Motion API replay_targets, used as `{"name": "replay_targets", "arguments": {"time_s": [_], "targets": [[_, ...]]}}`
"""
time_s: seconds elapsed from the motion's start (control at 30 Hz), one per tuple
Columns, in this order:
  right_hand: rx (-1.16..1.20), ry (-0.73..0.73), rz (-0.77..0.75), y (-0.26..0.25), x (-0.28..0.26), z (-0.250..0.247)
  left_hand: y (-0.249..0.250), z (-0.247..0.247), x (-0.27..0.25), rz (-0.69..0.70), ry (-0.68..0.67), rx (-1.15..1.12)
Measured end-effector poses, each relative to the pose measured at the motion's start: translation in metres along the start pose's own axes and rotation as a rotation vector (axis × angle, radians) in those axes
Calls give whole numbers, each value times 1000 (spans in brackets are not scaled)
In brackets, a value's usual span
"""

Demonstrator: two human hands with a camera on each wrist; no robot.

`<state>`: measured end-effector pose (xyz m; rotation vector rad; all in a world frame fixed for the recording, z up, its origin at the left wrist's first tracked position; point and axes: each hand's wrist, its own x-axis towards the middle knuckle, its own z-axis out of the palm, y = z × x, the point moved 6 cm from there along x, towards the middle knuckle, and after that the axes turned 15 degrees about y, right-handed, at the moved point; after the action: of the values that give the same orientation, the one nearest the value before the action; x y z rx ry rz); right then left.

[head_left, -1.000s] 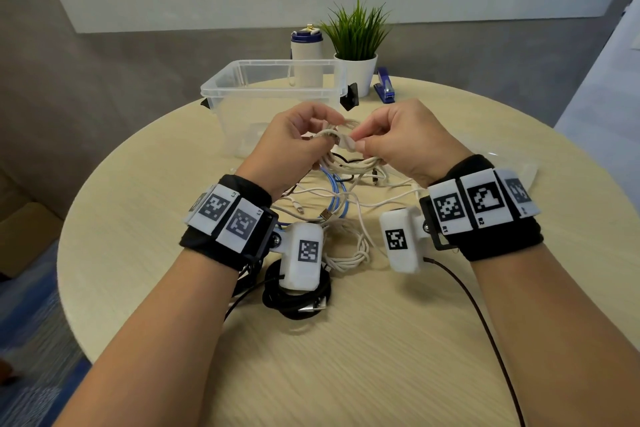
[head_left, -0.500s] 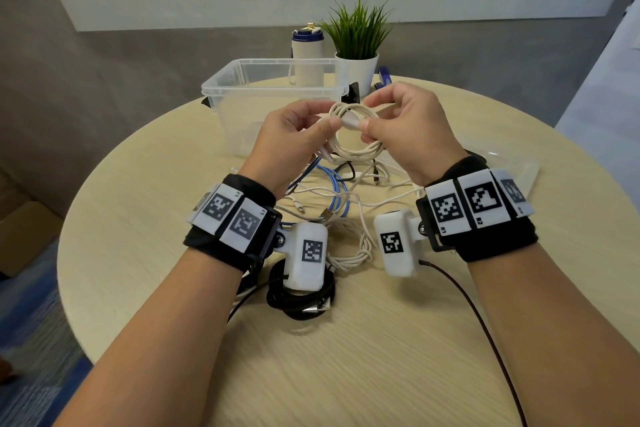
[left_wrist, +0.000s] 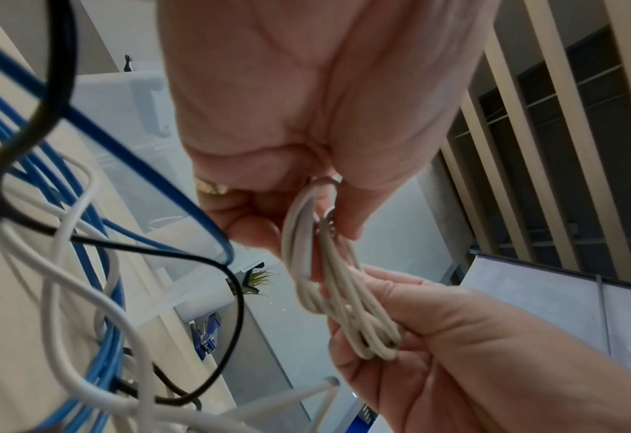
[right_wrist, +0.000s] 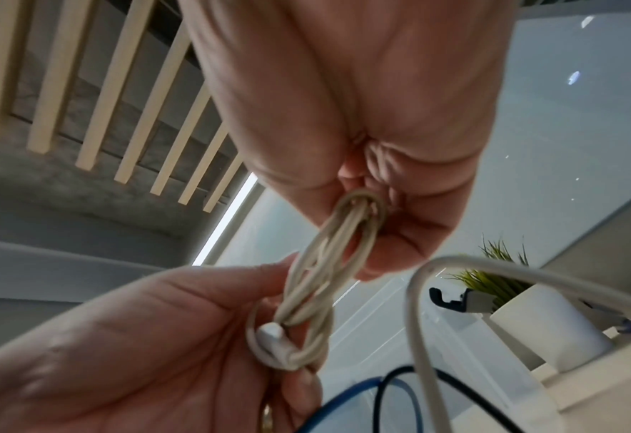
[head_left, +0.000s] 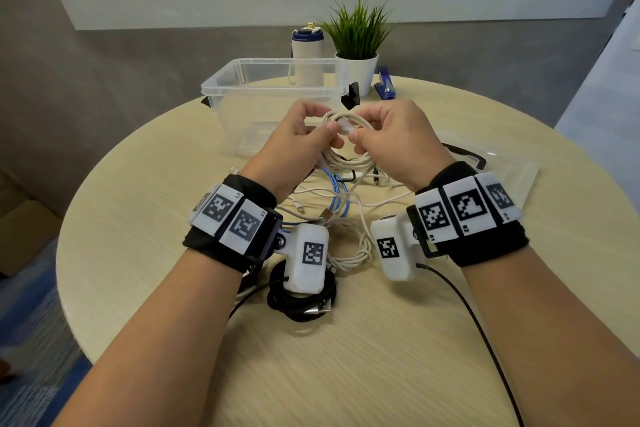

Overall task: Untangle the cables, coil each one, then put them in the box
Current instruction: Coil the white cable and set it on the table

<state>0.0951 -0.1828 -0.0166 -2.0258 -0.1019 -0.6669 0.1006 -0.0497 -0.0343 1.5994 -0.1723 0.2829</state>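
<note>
Coiling a white cable (head_left: 346, 121), left hand (head_left: 298, 146) and right hand (head_left: 398, 139) pinched its loops; next, probably tucking the plug end, then the box (head_left: 270, 94)

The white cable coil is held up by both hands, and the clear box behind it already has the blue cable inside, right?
Not quite. Both hands, left hand and right hand, do hold the white cable coil, but the head view shows the blue cable lying on the table, not in the clear box.
</note>
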Motion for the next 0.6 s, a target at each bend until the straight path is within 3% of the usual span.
{"name": "replay_targets", "arguments": {"time_s": [0.07,0.43,0.6], "targets": [[-2,23,-23,-3,0,-1,0,1,-1,-37,-31,-60],[-65,118,-32,-3,4,-11,7,9,-5,44,-76,-69],[266,-19,219,5,1,-7,7,1,-3,39,-49,-32]]}}
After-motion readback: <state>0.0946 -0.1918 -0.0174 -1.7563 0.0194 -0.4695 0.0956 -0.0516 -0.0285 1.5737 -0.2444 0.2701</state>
